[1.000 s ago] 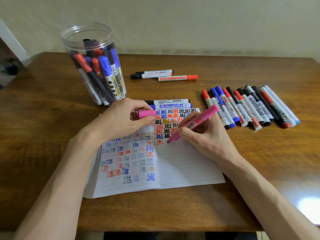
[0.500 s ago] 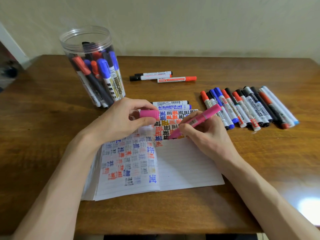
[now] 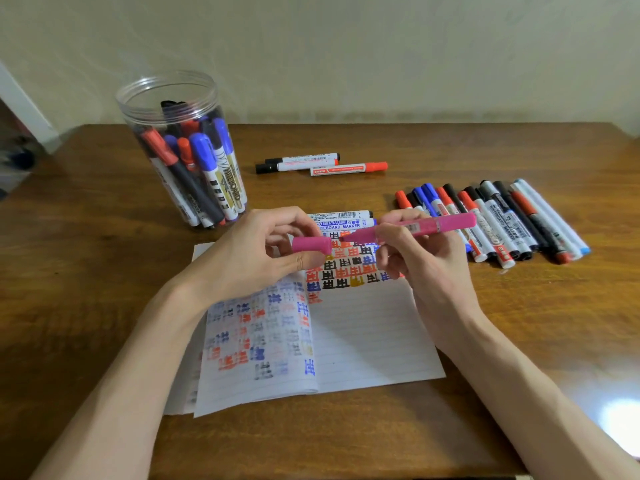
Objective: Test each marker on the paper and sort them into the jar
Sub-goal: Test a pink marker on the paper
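Your left hand (image 3: 256, 258) pinches the cap (image 3: 310, 244), right hand (image 3: 426, 271) grips the pink marker (image 3: 426, 226); jar (image 3: 138, 112) partly full, whole row of markers (image 3: 498, 216) left.

Bare forearms (image 3: 131, 368), left hand (image 3: 256, 254), right hand (image 3: 427, 268)

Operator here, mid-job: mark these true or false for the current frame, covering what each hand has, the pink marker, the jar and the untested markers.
1. The left hand pinches the pink cap. True.
2. The pink marker is capped. False: its tip is bare, and the cap is held close to it.
3. The jar is empty. False: it holds red, blue and black markers.
4. The right hand grips the pink marker. True.
5. A row of markers lies right of the notebook. True.
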`<action>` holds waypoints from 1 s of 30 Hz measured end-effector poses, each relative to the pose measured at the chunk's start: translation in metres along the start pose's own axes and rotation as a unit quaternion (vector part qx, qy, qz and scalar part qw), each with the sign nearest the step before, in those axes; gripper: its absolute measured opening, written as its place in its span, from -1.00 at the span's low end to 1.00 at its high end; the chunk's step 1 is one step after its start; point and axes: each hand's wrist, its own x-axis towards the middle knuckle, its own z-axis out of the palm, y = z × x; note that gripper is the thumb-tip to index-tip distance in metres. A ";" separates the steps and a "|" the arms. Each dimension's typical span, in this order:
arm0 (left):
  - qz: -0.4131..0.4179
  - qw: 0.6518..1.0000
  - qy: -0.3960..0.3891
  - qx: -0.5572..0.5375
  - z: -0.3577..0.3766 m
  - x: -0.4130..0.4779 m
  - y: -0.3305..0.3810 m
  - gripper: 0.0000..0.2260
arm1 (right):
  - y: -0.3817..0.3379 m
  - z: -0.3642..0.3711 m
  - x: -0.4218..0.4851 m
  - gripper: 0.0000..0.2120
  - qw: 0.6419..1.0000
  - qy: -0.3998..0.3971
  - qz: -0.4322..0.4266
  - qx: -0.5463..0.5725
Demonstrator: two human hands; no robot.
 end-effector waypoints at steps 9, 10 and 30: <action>0.004 1.000 0.003 -0.009 0.001 0.001 0.002 -0.71 | 0.000 0.002 -0.003 -0.87 0.998 -0.052 -0.026 0.001; 0.007 1.000 0.005 -0.010 0.002 0.000 0.002 -0.71 | 0.000 0.002 -0.003 -0.83 0.998 -0.062 -0.025 -0.004; 0.032 0.994 0.047 0.094 0.010 0.003 -0.003 -0.64 | 0.006 -0.011 0.006 -0.81 0.978 -0.124 -0.048 -0.158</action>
